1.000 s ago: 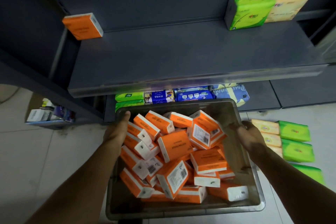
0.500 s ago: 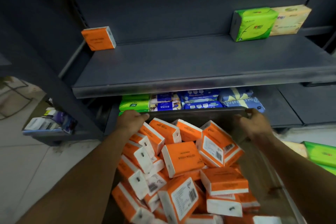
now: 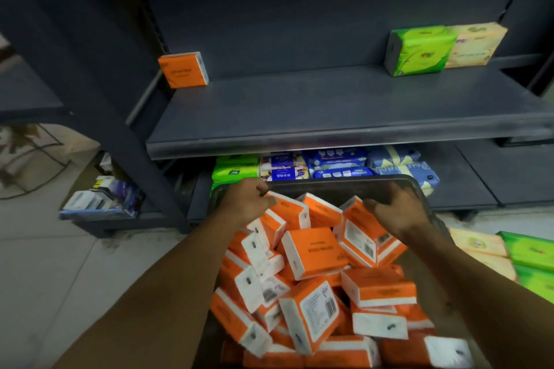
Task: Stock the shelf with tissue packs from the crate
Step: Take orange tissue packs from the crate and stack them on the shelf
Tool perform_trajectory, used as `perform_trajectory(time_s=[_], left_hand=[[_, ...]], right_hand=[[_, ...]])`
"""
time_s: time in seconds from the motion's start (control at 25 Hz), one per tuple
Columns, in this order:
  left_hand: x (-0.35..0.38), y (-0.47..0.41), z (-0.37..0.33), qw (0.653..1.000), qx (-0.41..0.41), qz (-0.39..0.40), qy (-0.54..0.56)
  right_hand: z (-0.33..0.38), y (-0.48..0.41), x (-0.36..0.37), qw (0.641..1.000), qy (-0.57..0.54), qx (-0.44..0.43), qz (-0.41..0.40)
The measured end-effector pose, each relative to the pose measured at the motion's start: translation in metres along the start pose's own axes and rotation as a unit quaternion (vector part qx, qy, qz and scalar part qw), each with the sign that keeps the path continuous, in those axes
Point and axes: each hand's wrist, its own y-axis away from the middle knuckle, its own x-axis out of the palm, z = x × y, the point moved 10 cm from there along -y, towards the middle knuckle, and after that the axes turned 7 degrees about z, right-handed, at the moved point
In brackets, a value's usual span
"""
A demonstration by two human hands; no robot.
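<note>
Reach forward and down with both bare forearms, wrists side by side over the load. Gripped the far rim of the crate (image 3: 335, 184) with the left hand (image 3: 246, 201), fingers curled at the far-left corner, knuckles against an orange pack. Gripped the same rim near the far-right corner with the right hand (image 3: 397, 210), fingers bent over the edge, thumb pointing left across the top of a pack.

Found the tissue packs (image 3: 311, 252), orange with white ends, heaped loose in the crate between and beneath the hands, tilted at all angles, several with barcode labels up.

Faced a dark grey shelf (image 3: 299, 111) above and beyond both hands, its board mostly bare. Saw a lone orange pack (image 3: 183, 69) standing at the back left, well above the left hand. Saw a green pack (image 3: 419, 49) and a yellow pack (image 3: 476, 43) standing side by side and touching at the back right, well above the right hand.

Noted a lower shelf (image 3: 467, 180) just beyond the fingers, with blue packs (image 3: 338, 163) and green ones behind the crate's rim. Stood on a pale tiled floor (image 3: 60, 263). Saw flat green packs (image 3: 530, 252) and yellow ones lying on it to the right of the right hand. Noted a low rack (image 3: 102, 198) of small boxes left of the left hand, too blurred to read.
</note>
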Motion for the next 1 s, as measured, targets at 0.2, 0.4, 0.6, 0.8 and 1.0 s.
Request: perform_trajectory(time_s=[0.2,0.4,0.6,0.8,1.0], left_hand=[[0.022,-0.018,-0.008,0.999,-0.010,0.041,0.004],[0.081,-0.004,-0.005,0.976,-0.067,0.202,-0.053],[0.109,0.024,-0.018,0.962,-0.070,0.245,-0.101],[0.068,0.047,-0.038,0.958,-0.122,0.195,0.173],[0.002,0.079,-0.077,0.873,-0.057,0.033,0.483]], right_hand=[[0.031,-0.010,0.027,0.999,-0.031,-0.030,0.025],[0.043,0.008,0.076,0.980,-0.010,0.005,0.200],[0.028,0.048,0.109,0.965,-0.113,0.042,0.233],[0.050,0.050,0.035,0.954,-0.298,-0.003,0.046],[0.102,0.070,-0.030,0.872,-0.486,-0.029,0.045]])
